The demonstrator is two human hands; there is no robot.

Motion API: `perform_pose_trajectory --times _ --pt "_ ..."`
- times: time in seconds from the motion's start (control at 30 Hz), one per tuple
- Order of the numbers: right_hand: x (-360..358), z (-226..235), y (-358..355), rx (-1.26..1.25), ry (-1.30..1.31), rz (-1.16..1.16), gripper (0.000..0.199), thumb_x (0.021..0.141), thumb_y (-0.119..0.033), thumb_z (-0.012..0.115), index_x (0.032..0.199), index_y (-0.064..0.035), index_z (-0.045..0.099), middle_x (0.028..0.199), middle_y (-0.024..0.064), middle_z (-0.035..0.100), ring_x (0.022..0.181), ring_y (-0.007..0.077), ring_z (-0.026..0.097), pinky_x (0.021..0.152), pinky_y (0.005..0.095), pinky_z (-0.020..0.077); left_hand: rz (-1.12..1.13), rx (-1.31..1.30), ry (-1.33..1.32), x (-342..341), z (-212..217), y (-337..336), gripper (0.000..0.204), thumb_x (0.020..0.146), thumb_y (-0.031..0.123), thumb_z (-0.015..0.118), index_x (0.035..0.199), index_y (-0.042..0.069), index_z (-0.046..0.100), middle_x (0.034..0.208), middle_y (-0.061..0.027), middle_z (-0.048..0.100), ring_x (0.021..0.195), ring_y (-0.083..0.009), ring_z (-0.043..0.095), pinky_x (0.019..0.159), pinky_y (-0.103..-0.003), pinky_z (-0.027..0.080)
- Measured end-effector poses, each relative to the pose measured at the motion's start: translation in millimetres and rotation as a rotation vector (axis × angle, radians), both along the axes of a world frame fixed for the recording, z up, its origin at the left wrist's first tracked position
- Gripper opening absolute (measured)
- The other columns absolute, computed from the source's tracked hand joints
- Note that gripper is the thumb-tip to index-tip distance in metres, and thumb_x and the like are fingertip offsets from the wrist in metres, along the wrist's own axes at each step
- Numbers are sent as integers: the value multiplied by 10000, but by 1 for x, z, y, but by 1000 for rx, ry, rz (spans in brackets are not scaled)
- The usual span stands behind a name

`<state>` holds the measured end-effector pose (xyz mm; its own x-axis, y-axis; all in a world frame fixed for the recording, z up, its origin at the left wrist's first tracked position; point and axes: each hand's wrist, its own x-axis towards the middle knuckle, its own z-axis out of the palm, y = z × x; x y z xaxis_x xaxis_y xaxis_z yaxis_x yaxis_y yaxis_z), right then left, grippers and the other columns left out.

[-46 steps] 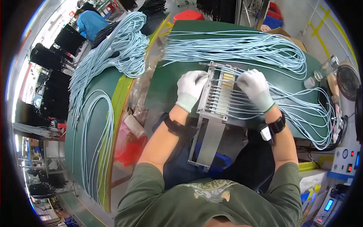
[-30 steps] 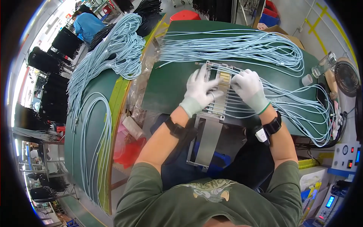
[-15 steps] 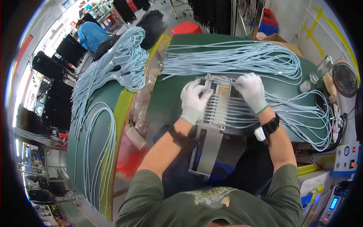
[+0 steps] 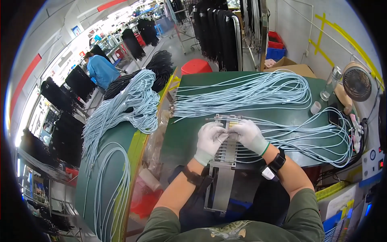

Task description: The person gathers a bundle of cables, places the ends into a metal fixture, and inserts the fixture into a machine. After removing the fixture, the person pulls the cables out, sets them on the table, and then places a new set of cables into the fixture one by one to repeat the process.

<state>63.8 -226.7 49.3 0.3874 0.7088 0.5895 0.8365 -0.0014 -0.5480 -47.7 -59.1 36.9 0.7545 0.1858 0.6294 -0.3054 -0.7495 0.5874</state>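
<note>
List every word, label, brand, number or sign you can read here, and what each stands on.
None can be read clearly.
Green shirt: a print, cut off; any lettering is unreadable.
White control box at the right: markings too small.
Small blue sign on the far wall: too small and blurred.

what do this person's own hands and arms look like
The left hand and right hand wear white gloves with pale green cuffs. A black band circles the left wrist; the right wrist carries a black strap and small white device. The sleeves are short and olive green.
</note>
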Motion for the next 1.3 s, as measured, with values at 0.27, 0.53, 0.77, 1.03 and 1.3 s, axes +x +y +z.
perform_pose_trajectory --times 0.27,0.53,0.77,1.03,1.3 --pt "26 6 -34 -355 -127 -219 73 778 -126 726 802 -57 729 782 127 685 820 343 636 746 432 509 118 -306 -20 -2 -20 21 127 834 118 764 917 31 722 1044 -117 691 1040 -256 623 924 -353 483" --pt "17 9 -18 -175 -177 -205 46 773 -141 721 789 -102 703 749 84 643 803 306 590 741 422 464 74 -421 89 6 -31 31 130 866 95 720 974 24 731 978 -108 716 964 -263 666 889 -345 506" --pt "21 -2 -16 -305 -304 -310 40 761 -153 728 772 -142 691 755 30 645 856 264 606 786 396 457 210 -245 179 6 -37 36 169 856 223 701 964 106 760 937 -116 728 919 -311 674 846 -400 525" --pt "14 1 -21 -364 -384 -312 36 760 -160 728 774 -149 697 759 12 652 861 251 610 786 389 457 210 -134 290 -1 -32 32 213 913 187 667 1071 68 746 1039 -124 737 988 -278 682 901 -364 518" --pt "13 -1 -20 -425 -338 -264 51 791 -155 690 833 -154 719 801 35 637 897 263 601 817 399 452 202 -75 288 7 -36 31 237 916 205 664 1083 55 741 1047 -126 734 990 -280 683 905 -362 517"
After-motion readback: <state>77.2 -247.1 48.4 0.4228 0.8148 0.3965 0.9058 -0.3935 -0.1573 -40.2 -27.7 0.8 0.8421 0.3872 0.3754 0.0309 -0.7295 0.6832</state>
